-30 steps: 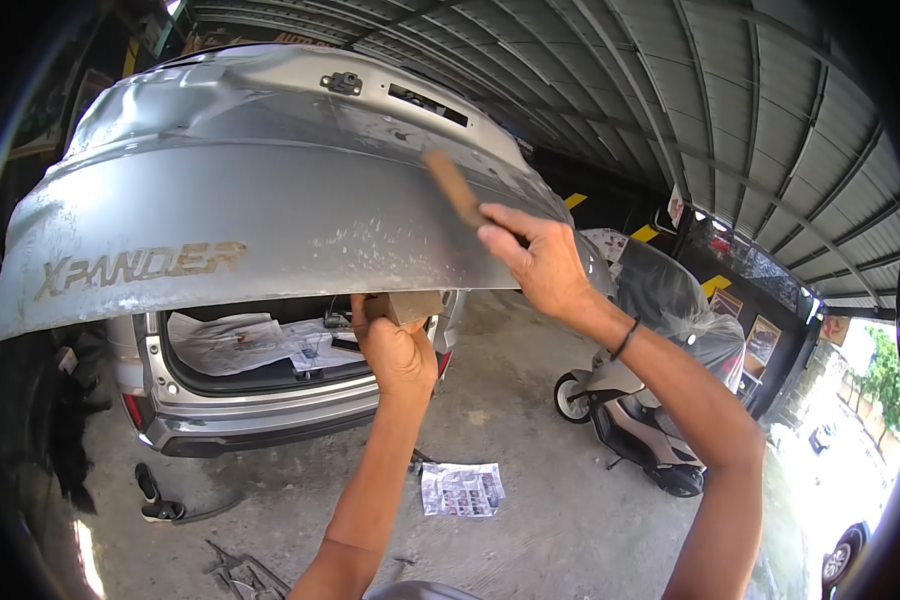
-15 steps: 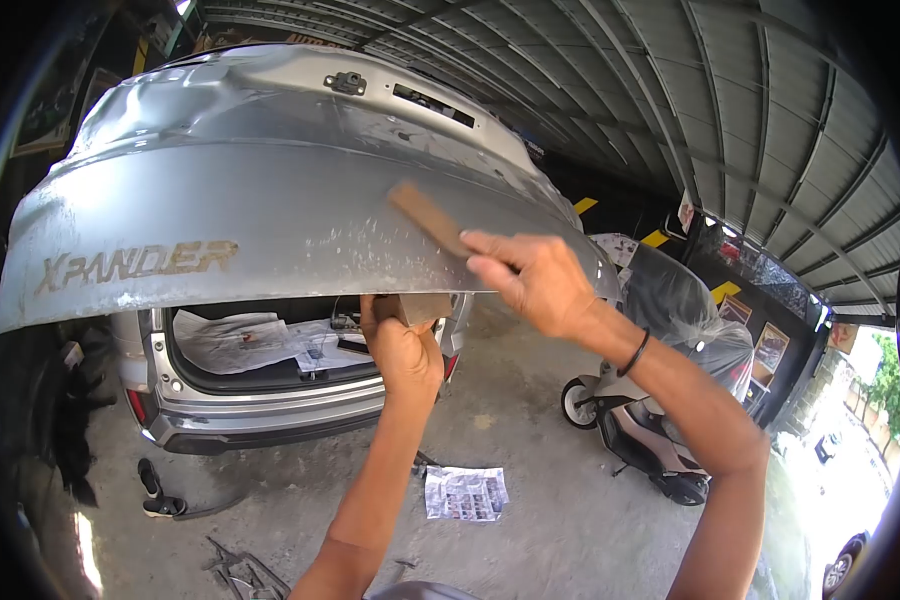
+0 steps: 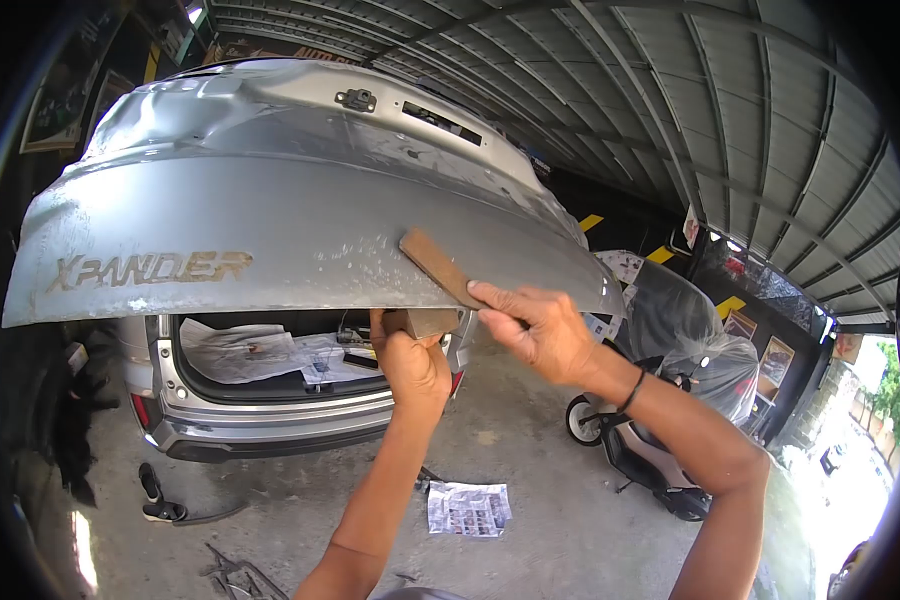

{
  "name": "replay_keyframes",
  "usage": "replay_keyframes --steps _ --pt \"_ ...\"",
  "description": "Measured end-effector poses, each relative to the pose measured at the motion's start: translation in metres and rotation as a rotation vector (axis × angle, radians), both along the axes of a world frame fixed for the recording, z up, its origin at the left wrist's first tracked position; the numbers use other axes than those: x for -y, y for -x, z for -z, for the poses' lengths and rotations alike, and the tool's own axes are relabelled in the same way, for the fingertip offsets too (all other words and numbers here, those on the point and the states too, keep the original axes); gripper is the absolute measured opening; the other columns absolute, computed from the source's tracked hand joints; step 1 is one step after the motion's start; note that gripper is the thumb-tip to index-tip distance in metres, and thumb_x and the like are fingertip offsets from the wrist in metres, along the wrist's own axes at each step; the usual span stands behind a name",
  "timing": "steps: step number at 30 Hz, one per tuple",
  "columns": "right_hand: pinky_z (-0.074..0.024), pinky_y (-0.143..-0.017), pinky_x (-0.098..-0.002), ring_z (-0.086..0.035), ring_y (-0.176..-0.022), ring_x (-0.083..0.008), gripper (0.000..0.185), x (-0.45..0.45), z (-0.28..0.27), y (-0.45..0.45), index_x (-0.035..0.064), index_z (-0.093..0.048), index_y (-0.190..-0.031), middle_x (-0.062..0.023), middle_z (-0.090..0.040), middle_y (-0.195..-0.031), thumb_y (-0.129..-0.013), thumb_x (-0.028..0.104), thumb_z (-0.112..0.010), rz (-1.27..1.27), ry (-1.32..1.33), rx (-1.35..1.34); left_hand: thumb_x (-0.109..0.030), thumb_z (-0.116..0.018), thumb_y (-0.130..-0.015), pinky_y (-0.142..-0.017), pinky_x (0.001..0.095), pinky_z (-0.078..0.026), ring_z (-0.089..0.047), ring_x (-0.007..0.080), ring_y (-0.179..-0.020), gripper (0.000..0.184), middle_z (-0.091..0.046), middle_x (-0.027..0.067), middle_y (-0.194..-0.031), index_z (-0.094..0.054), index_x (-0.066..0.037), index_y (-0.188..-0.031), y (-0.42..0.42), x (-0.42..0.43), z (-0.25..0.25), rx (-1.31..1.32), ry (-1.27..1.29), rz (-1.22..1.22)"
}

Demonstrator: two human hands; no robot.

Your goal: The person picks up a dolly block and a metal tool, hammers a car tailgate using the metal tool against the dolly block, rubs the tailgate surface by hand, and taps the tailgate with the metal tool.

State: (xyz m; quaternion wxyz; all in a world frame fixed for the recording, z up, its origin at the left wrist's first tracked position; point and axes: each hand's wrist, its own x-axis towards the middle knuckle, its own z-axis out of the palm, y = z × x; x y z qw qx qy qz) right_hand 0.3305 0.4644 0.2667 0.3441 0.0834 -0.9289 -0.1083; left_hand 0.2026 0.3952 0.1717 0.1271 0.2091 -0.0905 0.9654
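Note:
The raised grey tailgate [image 3: 300, 220] spans the upper left, with XPANDER lettering marks [image 3: 150, 270] and whitish scuffs near its lower edge. My right hand [image 3: 535, 330] grips one end of a flat brown wooden bar [image 3: 438, 266], whose other end lies over the panel's lower right part. Below the tailgate edge, my left hand [image 3: 410, 365] is closed round a brown block [image 3: 430, 322] held against the underside. Part of the block is hidden by my fingers.
Paper sheets [image 3: 240, 350] and a dark phone-like object lie in the open car boot. On the floor are a printed sheet [image 3: 468, 510], sandals [image 3: 160, 500] and a metal frame [image 3: 240, 580]. A plastic-covered scooter [image 3: 660, 440] stands right.
My right hand and the wooden bar have moved down across the panel toward its lower edge. My left hand keeps the block at the underside. The view has shifted slightly.

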Motion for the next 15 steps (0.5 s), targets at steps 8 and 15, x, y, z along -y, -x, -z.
replay_keyframes --steps 8,15 --pt "-0.0531 -0.072 -0.0394 -0.066 -0.072 -0.0357 0.039 0.009 -0.018 0.031 0.0057 -0.065 -0.118 -0.0202 -0.067 -0.08 -0.091 0.033 -0.06 -0.073 0.011 -0.043 0.012 -0.052 -0.078 -0.086 0.0318 -0.052 -0.06 0.0204 -0.103 0.049 -0.059 0.0057 -0.112 -0.051 -0.007 -0.123 0.007 -0.001 0.008 -0.052 0.009 -0.019" --pt "-0.0524 -0.07 -0.0379 -0.067 -0.073 -0.0312 0.036 0.02 -0.024 0.034 0.0055 -0.066 -0.117 -0.0208 -0.067 -0.08 -0.09 0.029 -0.061 -0.169 0.1 -0.016 0.013 -0.044 -0.074 -0.063 0.0238 -0.05 -0.06 0.0142 -0.082 0.048 -0.061 0.0046 -0.096 -0.055 -0.006 -0.116 -0.001 0.031 -0.014 0.147 -0.01 -0.028"
